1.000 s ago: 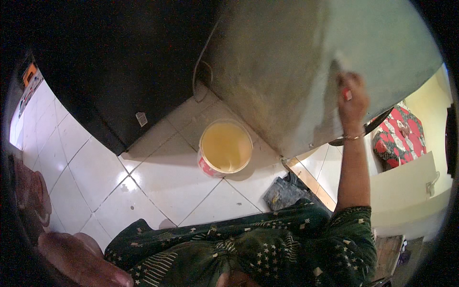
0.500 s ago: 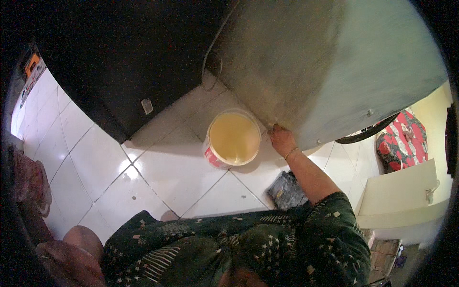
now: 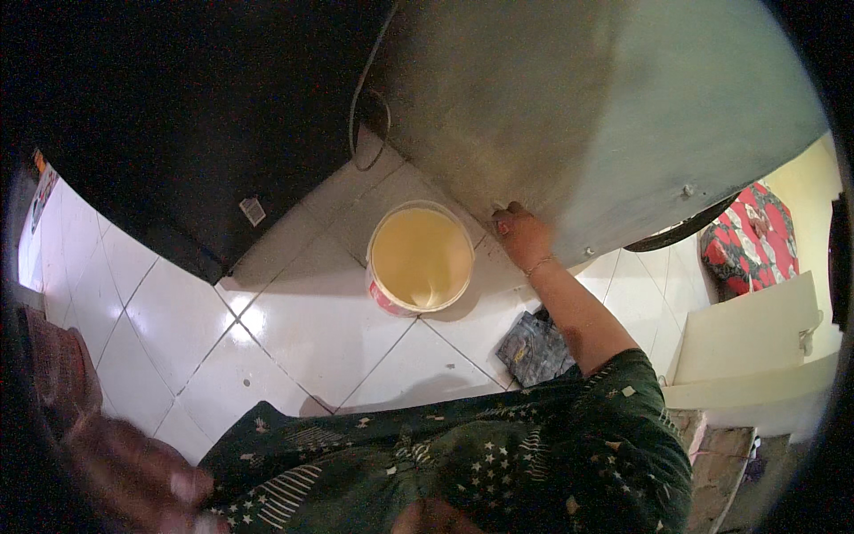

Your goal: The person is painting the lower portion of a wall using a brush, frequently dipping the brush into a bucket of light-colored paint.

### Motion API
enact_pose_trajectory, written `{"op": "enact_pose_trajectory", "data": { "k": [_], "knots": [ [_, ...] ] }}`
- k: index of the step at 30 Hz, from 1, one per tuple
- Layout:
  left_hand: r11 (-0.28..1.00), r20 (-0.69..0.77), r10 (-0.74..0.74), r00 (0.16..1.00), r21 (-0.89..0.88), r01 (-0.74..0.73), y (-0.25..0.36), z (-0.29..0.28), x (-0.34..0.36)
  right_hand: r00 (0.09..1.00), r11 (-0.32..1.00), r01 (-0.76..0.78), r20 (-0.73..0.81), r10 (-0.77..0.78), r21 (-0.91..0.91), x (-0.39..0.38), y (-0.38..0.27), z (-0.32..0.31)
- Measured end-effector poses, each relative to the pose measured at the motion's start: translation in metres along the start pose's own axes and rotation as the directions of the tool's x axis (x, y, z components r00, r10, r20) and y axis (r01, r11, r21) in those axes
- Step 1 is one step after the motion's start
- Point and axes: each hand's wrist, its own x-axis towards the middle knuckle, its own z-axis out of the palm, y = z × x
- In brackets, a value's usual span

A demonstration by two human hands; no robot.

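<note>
My right hand (image 3: 525, 236) is against the lower part of a large grey-green panel (image 3: 578, 133). Its fingers are curled in, and whatever they may hold is hidden. Left of that hand, a white bucket (image 3: 384, 299) with a red print stands on the tiled floor, holding pale yellowish liquid (image 3: 422, 254). At the lower left, my left hand (image 3: 147, 472) is smeared by motion beside my dark green patterned garment (image 3: 427, 454). Whether it holds anything does not show.
A tall black surface (image 3: 178, 116) rises at the left, with a small pale label (image 3: 253, 211). A thin cable (image 3: 356, 107) hangs where it meets the panel. Dark folded fabric (image 3: 534, 347) lies under my right forearm. A red floral cushion (image 3: 752, 236) is farther right.
My left hand has swung further into view at the lower left. My right hand has shifted slightly up along the panel, and the whole view has turned a little.
</note>
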Motion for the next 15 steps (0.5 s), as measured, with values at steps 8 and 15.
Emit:
{"op": "enact_pose_trajectory", "data": {
  "k": [8, 15],
  "knots": [
    [-0.203, 0.755, 0.433, 0.493, -0.451, 0.869, 0.093, 0.146, -0.080, 0.999, 1.000, 0.013, 0.050, -0.014, 0.020, 0.029, 0.041, 0.067],
    [0.222, 0.756, 0.584, 0.295, -0.498, 0.838, 0.177, 0.211, -0.170, 0.827, 0.991, -0.086, -0.548, 0.126, 0.099, 0.044, -0.008, -0.156]
  ]
}}
